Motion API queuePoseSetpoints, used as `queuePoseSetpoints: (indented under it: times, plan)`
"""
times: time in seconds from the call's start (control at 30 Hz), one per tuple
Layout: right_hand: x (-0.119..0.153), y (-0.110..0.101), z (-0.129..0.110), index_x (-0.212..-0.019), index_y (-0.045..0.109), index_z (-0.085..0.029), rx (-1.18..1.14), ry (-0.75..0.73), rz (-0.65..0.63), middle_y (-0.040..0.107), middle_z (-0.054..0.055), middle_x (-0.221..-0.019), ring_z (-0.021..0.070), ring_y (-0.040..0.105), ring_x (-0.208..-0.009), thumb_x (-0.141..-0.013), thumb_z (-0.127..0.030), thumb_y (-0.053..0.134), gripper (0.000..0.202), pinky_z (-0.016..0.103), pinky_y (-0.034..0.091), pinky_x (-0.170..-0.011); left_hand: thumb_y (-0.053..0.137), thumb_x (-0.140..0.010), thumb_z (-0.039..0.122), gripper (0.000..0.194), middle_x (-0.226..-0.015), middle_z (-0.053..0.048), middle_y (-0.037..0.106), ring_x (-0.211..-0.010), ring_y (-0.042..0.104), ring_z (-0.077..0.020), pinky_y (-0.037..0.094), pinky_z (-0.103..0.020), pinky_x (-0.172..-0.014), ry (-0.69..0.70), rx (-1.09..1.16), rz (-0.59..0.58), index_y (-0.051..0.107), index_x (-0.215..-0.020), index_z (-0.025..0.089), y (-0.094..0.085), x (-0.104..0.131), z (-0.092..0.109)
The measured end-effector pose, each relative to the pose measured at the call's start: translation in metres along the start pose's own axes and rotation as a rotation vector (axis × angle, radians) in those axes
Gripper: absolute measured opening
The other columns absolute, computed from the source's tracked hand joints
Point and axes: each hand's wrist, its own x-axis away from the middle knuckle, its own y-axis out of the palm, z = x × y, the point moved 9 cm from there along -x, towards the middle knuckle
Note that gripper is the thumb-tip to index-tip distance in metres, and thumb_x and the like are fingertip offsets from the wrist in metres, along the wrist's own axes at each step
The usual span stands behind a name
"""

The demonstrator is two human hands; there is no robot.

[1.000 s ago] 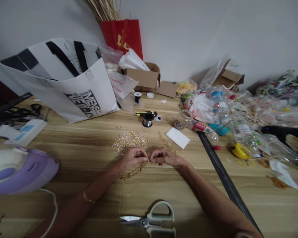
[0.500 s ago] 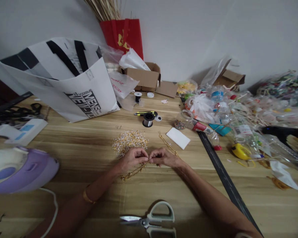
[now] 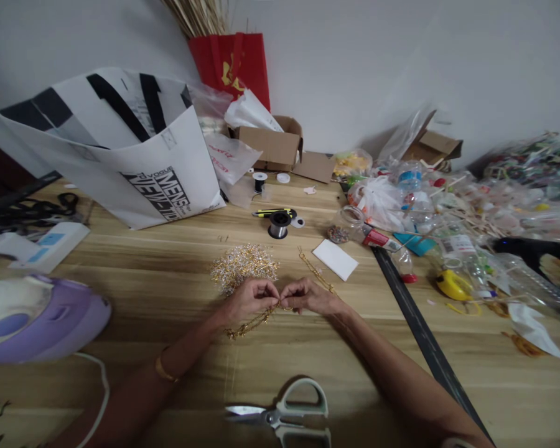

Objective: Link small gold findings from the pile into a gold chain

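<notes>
My left hand [image 3: 252, 295] and my right hand [image 3: 308, 295] meet at the fingertips over the middle of the table. Both are closed in a pinch on a gold beaded chain [image 3: 249, 326], whose loose length trails down to the left under my left hand. The pinched spot itself is too small to make out. Just behind my left hand lies a pile of gold and silver beaded pieces [image 3: 244, 264]. A second gold chain [image 3: 315, 270] rests behind my right hand. Scissors [image 3: 287, 414] with pale handles lie near the front edge, blades slightly apart.
A wire spool [image 3: 278, 225], a yellow-black cutter [image 3: 264, 213] and a white card [image 3: 335, 259] sit beyond my hands. Left stand a purple-white appliance [image 3: 70, 323] and a large white bag [image 3: 168, 168]. Plastic bottles, a bead jar [image 3: 348, 221] and a yellow tape measure [image 3: 452, 284] crowd the right.
</notes>
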Motion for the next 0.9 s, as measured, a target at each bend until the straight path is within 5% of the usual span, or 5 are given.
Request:
queuePoseSetpoints:
  times: [0.9]
  plan:
    - [0.0002, 0.002, 0.0023, -0.079, 0.069, -0.015, 0.005, 0.013, -0.012, 0.051, -0.003, -0.062, 0.0065, 0.043, -0.055, -0.073, -0.044, 0.07, 0.03, 0.018, 0.04, -0.05, 0.079, -0.062, 0.027, 0.021, -0.069, -0.003, 0.068, -0.065, 0.06, -0.0115, 0.047, -0.023, -0.065, -0.073, 0.053, -0.05, 0.068, -0.073, 0.012, 0.0038, 0.0008, -0.0042]
